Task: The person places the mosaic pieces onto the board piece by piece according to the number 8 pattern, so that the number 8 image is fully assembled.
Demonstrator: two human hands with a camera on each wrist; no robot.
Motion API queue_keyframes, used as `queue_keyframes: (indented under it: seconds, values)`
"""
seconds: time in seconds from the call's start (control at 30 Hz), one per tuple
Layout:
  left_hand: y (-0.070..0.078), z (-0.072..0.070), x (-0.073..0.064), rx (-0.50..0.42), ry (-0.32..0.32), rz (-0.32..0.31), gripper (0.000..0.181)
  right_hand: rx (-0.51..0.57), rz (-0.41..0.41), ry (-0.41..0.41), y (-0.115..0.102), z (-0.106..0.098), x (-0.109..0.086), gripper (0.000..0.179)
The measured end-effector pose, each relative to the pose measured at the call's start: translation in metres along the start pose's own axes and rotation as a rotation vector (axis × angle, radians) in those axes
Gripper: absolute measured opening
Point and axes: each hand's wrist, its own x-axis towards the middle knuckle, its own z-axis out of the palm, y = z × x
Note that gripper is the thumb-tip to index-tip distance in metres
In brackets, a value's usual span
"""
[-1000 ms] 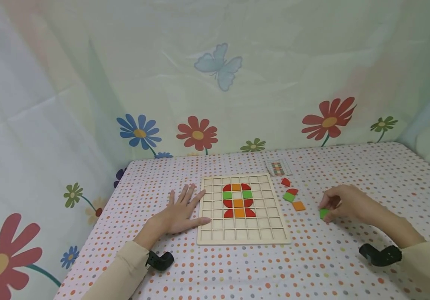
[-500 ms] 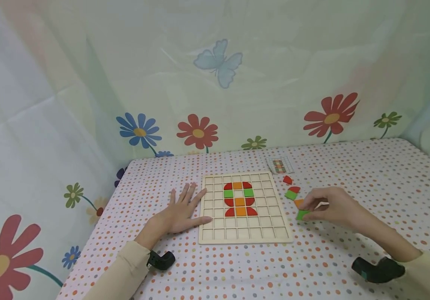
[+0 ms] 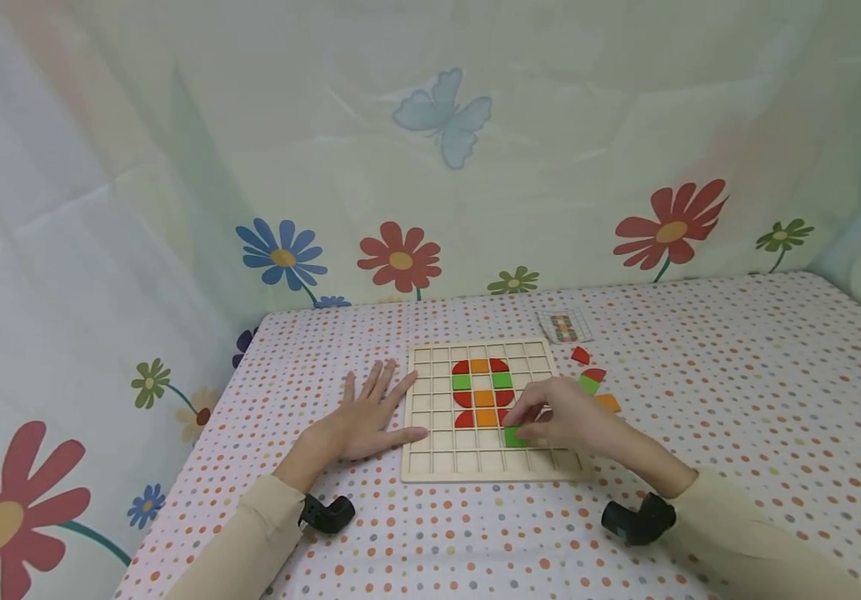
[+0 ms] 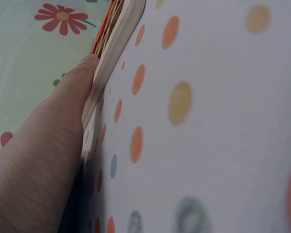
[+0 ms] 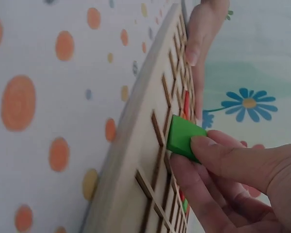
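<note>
A wooden grid board [image 3: 430,468] lies on the table, with red rounded pieces, orange squares [image 3: 484,398] and two green squares [image 3: 462,382] set in its cells. My right hand [image 3: 576,417] pinches a green square tile [image 5: 180,135] between thumb and fingers. This tile is over the board's lower right part, tilted in the right wrist view. My left hand [image 3: 366,423] lies with fingers spread at the board's left side, its thumb touching the frame. In the left wrist view the thumb [image 4: 70,90] rests along the board's edge.
Right of the board lie a red piece [image 3: 581,356], a green tile [image 3: 589,384] with a red piece touching it, and an orange tile [image 3: 608,402]. A patterned card [image 3: 564,327] sits behind the board's right corner. A dotted cloth [image 3: 738,400] covers the table.
My right hand has carried the green tile leftward from the table at the right, past the loose pieces, to over the board. The left hand stays in place.
</note>
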Motion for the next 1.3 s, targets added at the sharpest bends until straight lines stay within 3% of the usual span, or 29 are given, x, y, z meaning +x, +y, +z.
queue_keyframes:
  seconds: [0.43, 0.83, 1.3]
  values:
    - [-0.001, 0.001, 0.003, 0.019, -0.008, -0.007, 0.099, -0.076, 0.020, 0.032, -0.005, 0.010, 0.002, 0.012]
    - [0.002, -0.001, 0.000, 0.018, -0.007, -0.005, 0.096, -0.204, 0.129, 0.019, -0.022, 0.021, 0.004, 0.009]
    - [0.001, 0.000, 0.000, 0.015, -0.002, -0.001, 0.095, -0.215, 0.046, 0.024, -0.015, 0.021, -0.001, 0.014]
